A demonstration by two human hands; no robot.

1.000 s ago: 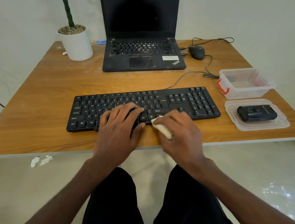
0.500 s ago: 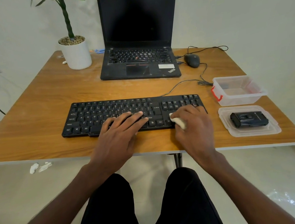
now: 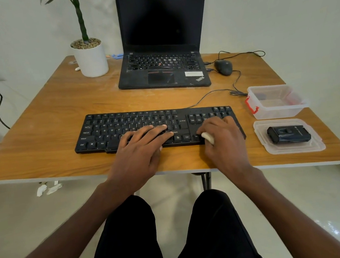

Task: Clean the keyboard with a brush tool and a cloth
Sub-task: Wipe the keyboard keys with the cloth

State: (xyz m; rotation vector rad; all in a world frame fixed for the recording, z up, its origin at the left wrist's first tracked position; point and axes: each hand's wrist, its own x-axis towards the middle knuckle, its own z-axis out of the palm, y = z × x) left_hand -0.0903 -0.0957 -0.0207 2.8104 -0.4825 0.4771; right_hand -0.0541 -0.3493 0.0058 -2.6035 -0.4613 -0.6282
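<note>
The keyboard (image 3: 154,128) lies flat on the wooden table (image 3: 57,112), close to the near edge, and both hands rest on its front half. The left hand (image 3: 140,151) is spread out, palm down, its fingers lying loosely across the letter keys near the middle, holding nothing. The right hand (image 3: 222,142) sits over the right end, by the arrow keys and number pad, with its fingers curled around a small pale cloth (image 3: 207,137); only a wad of it shows beside the thumb, pressed against the keys at the front edge. The keyboard's long axis runs left to right across the table, with the space bar side facing the person and the cable leading off from the back toward the right. Behind it stands an open laptop (image 3: 164,70) with a mouse (image 3: 223,67) to its right. To the right of the keyboard sit a clear box (image 3: 276,102) and its lid (image 3: 289,138), with a black tool (image 3: 288,136) lying on the lid.
</note>
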